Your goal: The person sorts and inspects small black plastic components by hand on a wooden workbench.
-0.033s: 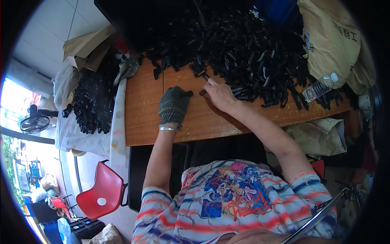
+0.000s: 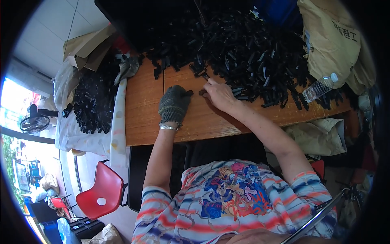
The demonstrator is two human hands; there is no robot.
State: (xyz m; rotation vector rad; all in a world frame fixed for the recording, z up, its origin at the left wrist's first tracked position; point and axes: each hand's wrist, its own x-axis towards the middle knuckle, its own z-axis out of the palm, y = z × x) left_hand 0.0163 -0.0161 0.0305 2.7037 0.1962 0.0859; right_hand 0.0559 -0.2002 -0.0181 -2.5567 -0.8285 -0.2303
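Observation:
My left hand [image 2: 174, 105], in a dark grey-green knit glove, is closed over the wooden table. A small black plastic piece [image 2: 189, 93] sticks out at its fingertips. Facing it, my bare right hand [image 2: 219, 94] is closed too, with another short black piece [image 2: 202, 92] at its thumb side. The right index finger reaches up to a narrow black piece [image 2: 205, 76], which lies against a few loose ones. Beyond both hands spreads a large heap of black plastic pieces [image 2: 252, 53]. How firmly the right fingers grip is partly hidden.
Wooden tabletop [image 2: 142, 118] lies around my hands. More black pieces [image 2: 95, 99] fill a plastic-lined container on the left. A clear bottle [image 2: 320, 87] leans by a brown paper sack [image 2: 331, 40] at the right. A red chair [image 2: 99, 193] stands lower left.

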